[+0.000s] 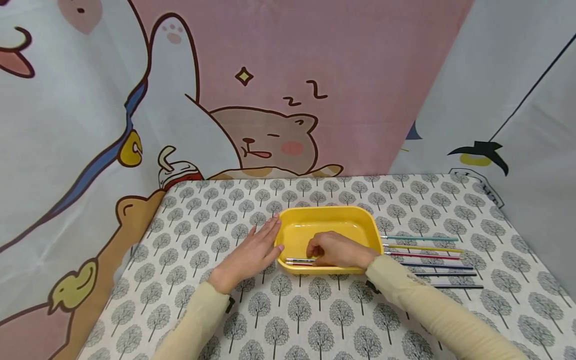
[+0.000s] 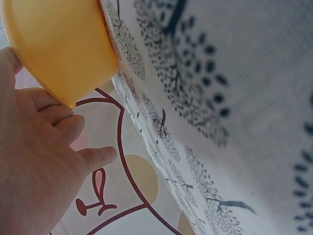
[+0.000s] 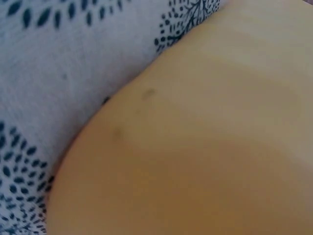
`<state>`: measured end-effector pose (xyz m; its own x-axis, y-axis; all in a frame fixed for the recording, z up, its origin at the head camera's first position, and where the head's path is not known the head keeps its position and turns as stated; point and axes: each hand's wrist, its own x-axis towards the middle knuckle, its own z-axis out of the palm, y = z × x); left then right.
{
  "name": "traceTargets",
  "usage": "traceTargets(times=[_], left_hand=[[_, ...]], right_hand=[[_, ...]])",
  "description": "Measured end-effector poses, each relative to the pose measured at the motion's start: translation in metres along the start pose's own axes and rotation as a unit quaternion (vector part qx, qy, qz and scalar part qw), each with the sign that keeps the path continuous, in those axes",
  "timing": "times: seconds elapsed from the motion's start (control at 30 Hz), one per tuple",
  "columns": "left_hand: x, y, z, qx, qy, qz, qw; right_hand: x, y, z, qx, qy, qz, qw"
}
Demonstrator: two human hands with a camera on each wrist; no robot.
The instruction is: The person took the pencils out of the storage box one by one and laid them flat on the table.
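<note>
A yellow plastic tray [image 1: 324, 212] stands on the patterned cloth. My left hand [image 1: 252, 254] rests its fairly straight fingers against the tray's left side, thumb over the rim. In the left wrist view, that hand [image 2: 44, 142] touches the corner of the tray [image 2: 63, 49]. My right hand [image 1: 339, 248] reaches into the tray near the front wall. Its curled fingers pinch a pencil [image 1: 299, 261] lying beside another along that wall; the fingertips are partly hidden. A blurred yellowish surface [image 3: 195, 147] fills most of the right wrist view, where no fingers show.
Several pencils lie side by side right of the tray, including a teal pencil [image 1: 423, 238], a yellow pencil [image 1: 427, 248] and a red pencil [image 1: 427, 256]. Darker pencils lie nearer the right sleeve [image 1: 418, 292]. A cartoon-printed curtain [image 1: 351, 75] hangs behind the table.
</note>
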<state>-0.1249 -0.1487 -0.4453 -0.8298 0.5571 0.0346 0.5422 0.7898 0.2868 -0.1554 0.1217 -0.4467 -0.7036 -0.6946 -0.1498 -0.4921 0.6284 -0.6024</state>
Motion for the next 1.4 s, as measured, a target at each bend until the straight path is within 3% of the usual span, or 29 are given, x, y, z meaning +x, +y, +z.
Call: traceTargets(times=[0.8, 1.4], left_hand=[[0.000, 0.001, -0.001, 0.002, -0.002, -0.002, 1.0000], [-0.002, 0.002, -0.003, -0.001, -0.006, 0.001, 1.0000]], right_hand=[[-0.002, -0.001, 0.000, 0.011, 0.000, 0.016, 1.000], [-0.019, -0.005, -0.019, 0.025, 0.076, -0.017, 0.997]])
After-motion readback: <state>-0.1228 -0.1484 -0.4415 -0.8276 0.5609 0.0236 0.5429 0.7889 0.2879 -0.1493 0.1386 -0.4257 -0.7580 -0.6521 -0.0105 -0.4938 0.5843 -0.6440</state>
